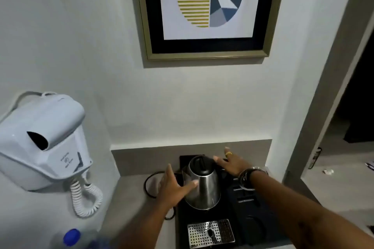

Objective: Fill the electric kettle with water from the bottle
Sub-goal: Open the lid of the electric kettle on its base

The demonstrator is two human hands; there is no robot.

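While the steel kettle [202, 185] stands upright on the black tray [249, 216], it is flanked by both hands. Its left side is touched by the spread left hand [174, 185], thumb on the steel; the open right hand [230, 162] is held beside its black lid [201, 164], grasping nothing. A blue-capped bottle [71, 237] is seen well to the kettle's left, nearer the camera.
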